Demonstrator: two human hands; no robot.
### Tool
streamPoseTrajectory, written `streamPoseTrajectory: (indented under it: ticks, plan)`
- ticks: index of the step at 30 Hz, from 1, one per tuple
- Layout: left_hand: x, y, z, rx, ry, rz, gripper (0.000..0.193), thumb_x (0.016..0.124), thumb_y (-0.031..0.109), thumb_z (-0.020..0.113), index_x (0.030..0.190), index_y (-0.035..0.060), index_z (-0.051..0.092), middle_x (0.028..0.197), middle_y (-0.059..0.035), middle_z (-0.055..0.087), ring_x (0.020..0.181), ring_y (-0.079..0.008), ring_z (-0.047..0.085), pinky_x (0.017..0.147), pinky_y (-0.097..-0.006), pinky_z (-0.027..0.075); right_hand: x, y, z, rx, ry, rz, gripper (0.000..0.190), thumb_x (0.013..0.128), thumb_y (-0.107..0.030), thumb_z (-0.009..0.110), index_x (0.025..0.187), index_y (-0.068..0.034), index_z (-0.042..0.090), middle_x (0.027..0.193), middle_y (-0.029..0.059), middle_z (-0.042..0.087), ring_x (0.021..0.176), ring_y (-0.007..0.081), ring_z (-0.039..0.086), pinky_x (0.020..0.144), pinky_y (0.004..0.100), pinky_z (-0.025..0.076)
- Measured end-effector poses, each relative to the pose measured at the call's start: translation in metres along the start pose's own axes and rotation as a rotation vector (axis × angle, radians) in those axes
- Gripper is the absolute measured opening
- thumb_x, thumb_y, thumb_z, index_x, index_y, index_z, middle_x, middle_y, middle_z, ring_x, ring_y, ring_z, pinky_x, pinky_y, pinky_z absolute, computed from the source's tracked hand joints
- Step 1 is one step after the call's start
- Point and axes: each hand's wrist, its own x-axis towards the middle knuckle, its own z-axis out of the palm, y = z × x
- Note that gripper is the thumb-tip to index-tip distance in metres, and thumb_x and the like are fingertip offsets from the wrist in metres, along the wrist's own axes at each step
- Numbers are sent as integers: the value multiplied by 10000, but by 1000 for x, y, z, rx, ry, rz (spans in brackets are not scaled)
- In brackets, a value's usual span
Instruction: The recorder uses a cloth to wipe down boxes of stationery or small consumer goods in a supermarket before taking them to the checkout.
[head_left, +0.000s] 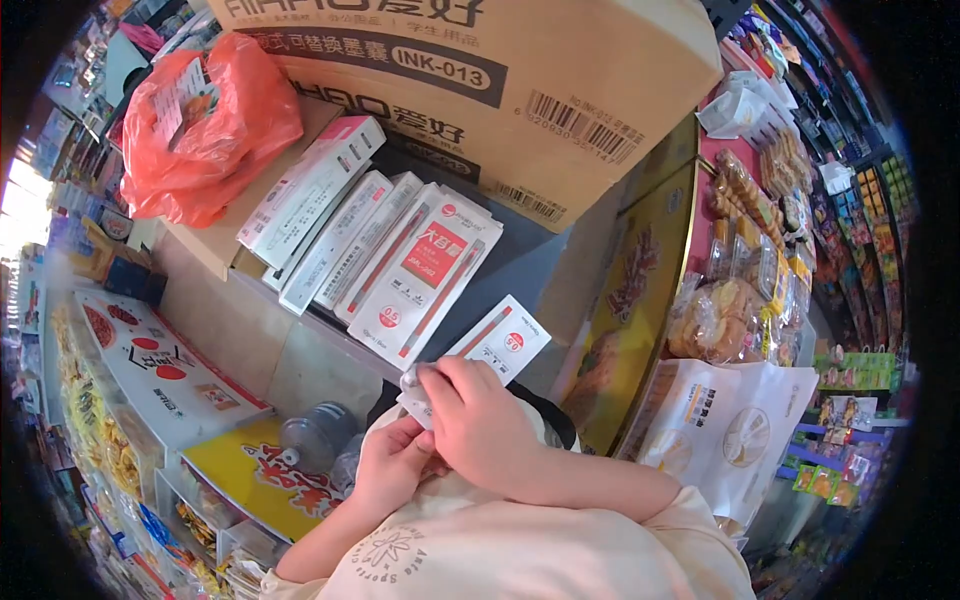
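Observation:
Close against the body, my left hand and my right hand together grip a white pen box, mostly covered by the fingers. A greyish bit shows at its upper end, too small to name. Just beyond my right hand lies another white box with a red pen printed on it, its near end hidden by the hand. To the left a row of similar white pen boxes stands on a dark surface, the nearest with a red panel and two printed pens.
Large printed cardboard cartons rise behind the boxes. An orange-red plastic bag sits on a brown carton at the left. Packaged bread fills the right-hand display. Large clear plastic bottles stand low at the left, near bins of packaged snacks.

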Motion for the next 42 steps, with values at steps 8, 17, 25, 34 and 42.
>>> streamPoseTrajectory:
  ticks: [8,17,25,34,42]
  plan:
    - [-4,3,-1,97,-28,-20,206,904,46,501,1081,-59,523,984,-105,607,817,-146,596,721,-260,497,-8,-5,-2,181,-35,-61,327,667,27,577,993,14,602,928,119,552,831,282,551,729,351,475]
    - [3,4,-12,-314,-185,-25,354,944,223,379,1123,-58,500,1069,-182,581,901,-238,593,816,-329,449,4,55,-46,22,345,163,327,683,69,569,992,-23,622,954,141,570,852,310,566,733,371,478]
    - [9,15,2,-52,125,145,327,969,247,420,1049,-51,529,890,-132,637,750,-176,615,681,-274,492,-10,32,-17,-85,218,64,354,680,37,558,1032,-2,576,969,133,531,865,309,533,759,387,462]
    - [7,20,3,-112,148,156,341,969,246,417,1012,-70,538,862,-140,638,747,-187,629,688,-287,509,-42,9,-12,611,-232,-224,361,715,65,582,1061,-34,601,996,97,564,882,240,571,751,330,472]
    - [7,16,-2,12,156,168,350,972,248,405,1017,-73,537,862,-148,639,755,-202,639,694,-295,515,-9,66,-45,1095,111,761,338,781,96,573,1093,-32,561,944,70,579,758,123,585,642,238,490]
